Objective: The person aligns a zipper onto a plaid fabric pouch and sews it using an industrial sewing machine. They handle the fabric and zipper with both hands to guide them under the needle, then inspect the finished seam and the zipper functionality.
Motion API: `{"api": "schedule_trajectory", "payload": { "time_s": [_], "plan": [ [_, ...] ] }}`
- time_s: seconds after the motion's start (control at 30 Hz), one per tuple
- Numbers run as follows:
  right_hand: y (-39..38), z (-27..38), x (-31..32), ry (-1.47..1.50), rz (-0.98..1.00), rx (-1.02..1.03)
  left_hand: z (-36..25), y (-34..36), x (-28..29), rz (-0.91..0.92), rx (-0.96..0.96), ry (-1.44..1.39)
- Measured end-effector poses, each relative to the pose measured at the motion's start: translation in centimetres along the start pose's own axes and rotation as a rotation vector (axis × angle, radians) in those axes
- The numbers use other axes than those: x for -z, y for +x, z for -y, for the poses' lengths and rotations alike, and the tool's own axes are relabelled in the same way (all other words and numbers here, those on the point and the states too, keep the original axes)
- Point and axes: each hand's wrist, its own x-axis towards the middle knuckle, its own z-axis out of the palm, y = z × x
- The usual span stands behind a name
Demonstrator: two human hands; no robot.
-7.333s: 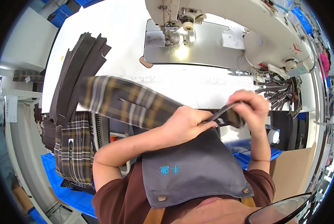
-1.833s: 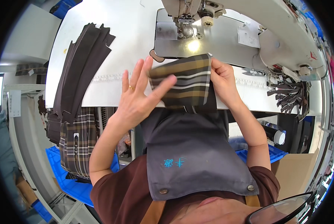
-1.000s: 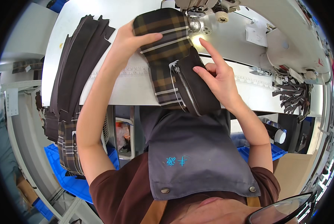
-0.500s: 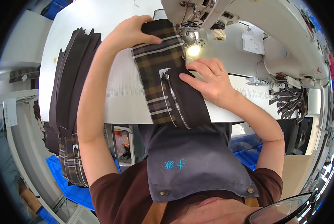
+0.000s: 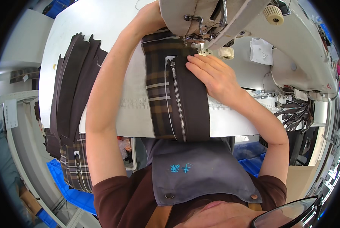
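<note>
A fabric panel [image 5: 194, 110], plaid on its left part and plain dark brown on its right, lies on the white table under the sewing machine's head [image 5: 200, 19]. A metal zipper [image 5: 178, 102] runs lengthwise along it, with a white edge beside the teeth. My right hand [image 5: 217, 76] rests flat on the brown part, fingers stretched out close to the presser foot [image 5: 191, 41]. At the panel's far end is my left hand [image 5: 151, 17]; the machine head hides its fingers.
Dark fabric pieces [image 5: 73, 87] lie stacked at the left, with plaid zipper panels [image 5: 82, 163] hanging below, over a blue bin [image 5: 69, 190]. Thread snips [image 5: 259, 94] and a bundle of dark strips [image 5: 297, 114] sit at the right. The machine arm [image 5: 303, 57] spans the far right.
The panel has turned straighter and shifted so its far end sits under the machine head. My left hand has moved away from me, behind the head; my right hand has flattened and moved slightly farther.
</note>
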Motion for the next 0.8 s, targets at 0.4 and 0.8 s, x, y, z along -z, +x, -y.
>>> {"api": "schedule_trajectory", "payload": {
  "time_s": [0.4,0.8],
  "plan": [
    [-2.2,1.0,2.3,0.009,0.1,-0.165,-0.8,-2.0,0.3,-0.315,0.01,0.329],
    [2.0,-0.5,0.3,0.215,0.016,-0.183,-8.2,-15.8,1.5,0.087,-0.059,0.226]
  ]
}}
